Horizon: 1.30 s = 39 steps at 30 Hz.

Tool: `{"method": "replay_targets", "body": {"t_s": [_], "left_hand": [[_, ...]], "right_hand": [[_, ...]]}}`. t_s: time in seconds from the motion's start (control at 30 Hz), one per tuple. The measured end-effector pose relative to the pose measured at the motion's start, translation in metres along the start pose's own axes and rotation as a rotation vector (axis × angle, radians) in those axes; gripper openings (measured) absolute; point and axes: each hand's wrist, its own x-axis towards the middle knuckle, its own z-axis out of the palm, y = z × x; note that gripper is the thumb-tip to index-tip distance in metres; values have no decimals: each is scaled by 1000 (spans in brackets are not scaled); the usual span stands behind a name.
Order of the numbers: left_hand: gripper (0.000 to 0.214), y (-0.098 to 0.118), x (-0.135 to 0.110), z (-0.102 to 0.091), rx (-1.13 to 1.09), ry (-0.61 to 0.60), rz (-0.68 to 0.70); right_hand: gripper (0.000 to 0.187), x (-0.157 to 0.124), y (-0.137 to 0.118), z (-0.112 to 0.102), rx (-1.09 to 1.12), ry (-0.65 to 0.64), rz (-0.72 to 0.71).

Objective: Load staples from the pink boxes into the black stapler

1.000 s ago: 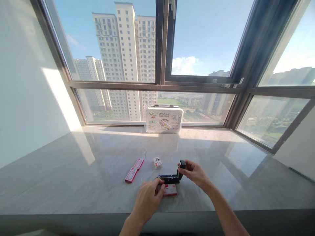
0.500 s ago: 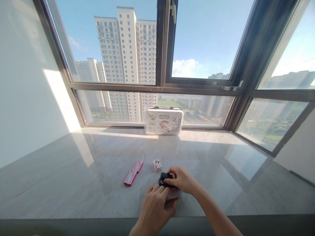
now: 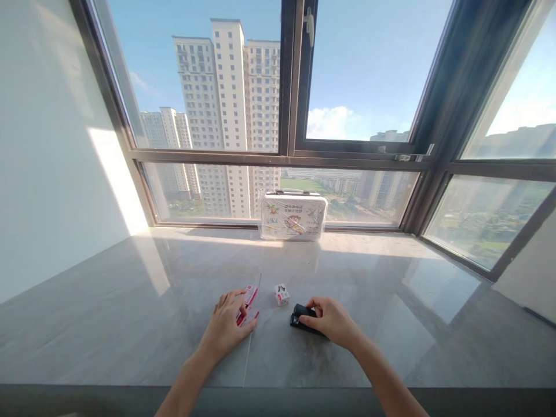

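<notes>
My right hand (image 3: 334, 318) is closed around a black stapler (image 3: 304, 319) lying on the stone sill, thumb and fingers gripping its top. To the left, my left hand (image 3: 226, 324) has its thumb and fingers round a small flat red-and-white pad (image 3: 249, 317). That hand partly hides the pad and covers what lies beneath it. Just beyond the fingers, another red-and-white pad (image 3: 251, 293) rests on the sill. A small white box (image 3: 281, 295) with a dark tool pictured on its top stands between my hands, touched by neither.
A white case (image 3: 293, 217) with cartoon prints and clear plastic wrap stands against the window at the back. The grey marble sill (image 3: 130, 330) ends at a front edge close to me. A white wall (image 3: 43, 174) bounds the left side.
My left hand has moved left from beside the stapler to the pads, taking a red-edged pad along. My right hand keeps its hold on the stapler. The view has shifted slightly.
</notes>
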Motion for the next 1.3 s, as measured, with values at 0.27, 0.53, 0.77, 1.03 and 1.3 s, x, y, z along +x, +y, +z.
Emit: {"method": "replay_targets", "body": {"t_s": [0.27,0.53,0.77,1.03,1.3], "left_hand": [[47,-4,0,23,-122,-8,-1],[63,76,-13,58,102,105,-29],[54,115,-1,84,126,184,-128],[39,111,-7,80,136,215,-70],[40,72,-38,50,84,140,-73]], "right_hand": [[39,-6,2,-7,-32,-14,16],[54,-24,17,-16,19,-53,86],[54,-37,34,-15,379,-104,148],[57,-14,31,23,500,-27,152],[50,4,-42,96,595,-78,48]]}}
